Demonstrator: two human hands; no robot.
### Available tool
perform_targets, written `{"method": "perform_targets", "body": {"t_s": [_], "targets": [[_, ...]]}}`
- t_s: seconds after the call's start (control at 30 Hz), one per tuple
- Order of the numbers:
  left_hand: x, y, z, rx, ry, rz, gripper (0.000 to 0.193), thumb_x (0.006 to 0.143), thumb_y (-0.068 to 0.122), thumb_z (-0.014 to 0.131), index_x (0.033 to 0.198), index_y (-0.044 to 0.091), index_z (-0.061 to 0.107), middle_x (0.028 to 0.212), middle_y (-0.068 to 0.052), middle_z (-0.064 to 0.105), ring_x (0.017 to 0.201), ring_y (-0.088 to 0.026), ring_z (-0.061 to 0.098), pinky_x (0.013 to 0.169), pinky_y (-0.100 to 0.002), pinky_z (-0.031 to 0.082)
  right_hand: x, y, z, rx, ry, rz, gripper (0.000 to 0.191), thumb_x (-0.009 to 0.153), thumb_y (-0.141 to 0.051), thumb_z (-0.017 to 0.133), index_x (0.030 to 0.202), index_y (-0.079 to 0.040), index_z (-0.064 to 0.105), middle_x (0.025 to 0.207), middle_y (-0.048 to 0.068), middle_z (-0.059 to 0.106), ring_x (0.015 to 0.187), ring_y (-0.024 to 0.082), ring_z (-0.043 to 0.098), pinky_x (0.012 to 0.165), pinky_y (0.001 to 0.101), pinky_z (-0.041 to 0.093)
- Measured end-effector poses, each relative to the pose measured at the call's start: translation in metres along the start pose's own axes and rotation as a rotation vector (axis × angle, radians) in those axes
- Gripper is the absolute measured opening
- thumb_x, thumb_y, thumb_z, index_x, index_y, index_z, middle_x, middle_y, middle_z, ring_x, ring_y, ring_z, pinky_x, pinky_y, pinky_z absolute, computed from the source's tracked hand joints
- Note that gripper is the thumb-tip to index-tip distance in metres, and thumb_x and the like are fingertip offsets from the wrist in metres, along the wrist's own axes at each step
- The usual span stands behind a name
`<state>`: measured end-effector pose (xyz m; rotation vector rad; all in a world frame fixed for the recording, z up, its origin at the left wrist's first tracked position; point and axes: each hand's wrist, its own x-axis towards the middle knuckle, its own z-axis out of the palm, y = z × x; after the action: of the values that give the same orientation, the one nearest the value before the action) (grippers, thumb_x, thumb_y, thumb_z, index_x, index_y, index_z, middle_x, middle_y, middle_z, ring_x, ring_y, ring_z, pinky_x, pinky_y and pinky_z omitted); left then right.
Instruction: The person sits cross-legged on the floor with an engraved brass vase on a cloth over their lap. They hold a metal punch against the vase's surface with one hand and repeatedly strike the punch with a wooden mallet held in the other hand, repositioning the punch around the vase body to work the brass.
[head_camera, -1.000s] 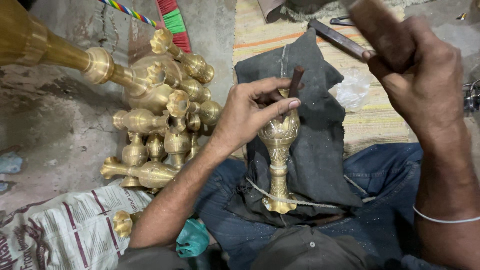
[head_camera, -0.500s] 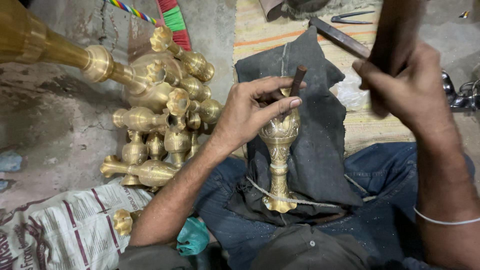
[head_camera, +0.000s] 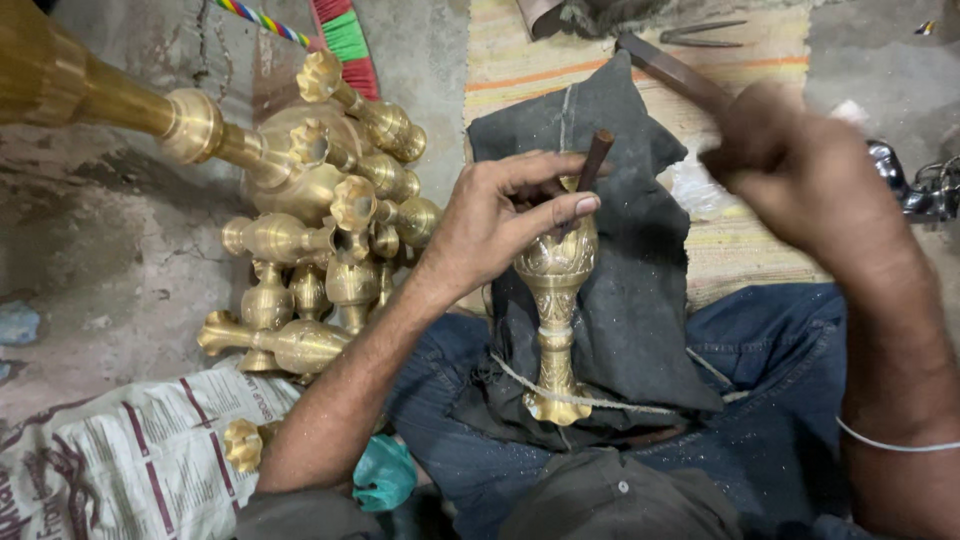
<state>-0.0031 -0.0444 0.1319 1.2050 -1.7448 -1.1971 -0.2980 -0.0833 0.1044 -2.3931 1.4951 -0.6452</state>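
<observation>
An engraved brass vase-shaped piece (head_camera: 556, 300) lies on a dark cloth (head_camera: 630, 250) across my lap, tied down by a string. My left hand (head_camera: 500, 215) grips a dark metal punch (head_camera: 594, 160) and holds its tip against the top of the brass piece. My right hand (head_camera: 800, 170) is raised to the right of it, blurred by motion, shut around a dark hammer handle (head_camera: 670, 70) that runs up and left from the fist.
A heap of several plain brass pieces (head_camera: 320, 250) sits on the concrete floor to the left, with a long brass stem (head_camera: 120, 100) reaching in from the top left. Newspaper (head_camera: 130, 460) lies at lower left. A striped mat (head_camera: 640, 50) and metal tools lie beyond my knees.
My right hand with the hammer has swung down and toward the punch from its raised position at upper right. My left hand and the brass piece have stayed in place.
</observation>
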Motion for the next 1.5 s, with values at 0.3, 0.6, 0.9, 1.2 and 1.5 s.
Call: {"method": "perform_targets", "body": {"t_s": [0.3,0.6,0.9,1.2,1.5], "targets": [[0.003,0.000,0.003,-0.059,0.034,-0.059,0.036,0.096,0.022,0.078,0.128,0.005,0.073,0.100,-0.006,0.078,0.086,-0.009,0.074,0.074,-0.028,0.063,0.001,-0.008,-0.001,0.208,0.032,0.114,0.027,0.091,-0.010,0.083,0.105,0.000,0.062,0.083,0.012,0.065,0.075,0.020,0.061,0.066,0.0364,0.051],[0.001,0.007,0.004,0.058,0.019,0.037,0.033,0.098,0.022,0.076,0.128,0.006,0.073,0.106,-0.004,0.079,0.084,-0.008,0.076,0.073,-0.026,0.062,0.006,-0.007,0.005,0.493,0.053,0.286,0.024,0.101,-0.016,0.082,0.103,-0.001,0.063,0.083,0.009,0.069,0.077,0.023,0.069,0.072,0.0401,0.055],[0.004,0.005,0.002,0.085,0.025,0.024,0.037,0.097,0.024,0.078,0.127,0.005,0.072,0.109,-0.007,0.079,0.084,-0.008,0.076,0.073,-0.026,0.064,0.004,-0.002,0.000,0.123,-0.077,0.153,0.036,0.089,-0.015,0.085,0.120,-0.006,0.068,0.083,0.015,0.072,0.078,0.030,0.073,0.071,0.0433,0.058],[0.005,0.002,-0.001,0.122,-0.007,0.077,0.036,0.098,0.024,0.077,0.127,0.004,0.073,0.113,-0.008,0.079,0.087,-0.009,0.076,0.074,-0.026,0.065,0.001,-0.007,-0.001,0.164,-0.029,0.206,0.033,0.090,-0.010,0.085,0.113,-0.001,0.063,0.086,0.022,0.068,0.081,0.037,0.067,0.074,0.0475,0.056],[0.003,0.003,0.005,-0.019,0.032,-0.031,0.035,0.098,0.020,0.077,0.129,0.005,0.072,0.100,-0.004,0.079,0.083,-0.008,0.074,0.072,-0.024,0.062,0.001,-0.009,-0.009,0.609,0.149,0.272,0.012,0.101,-0.007,0.074,0.105,-0.001,0.065,0.086,0.013,0.070,0.074,0.020,0.070,0.065,0.0369,0.055]]}}
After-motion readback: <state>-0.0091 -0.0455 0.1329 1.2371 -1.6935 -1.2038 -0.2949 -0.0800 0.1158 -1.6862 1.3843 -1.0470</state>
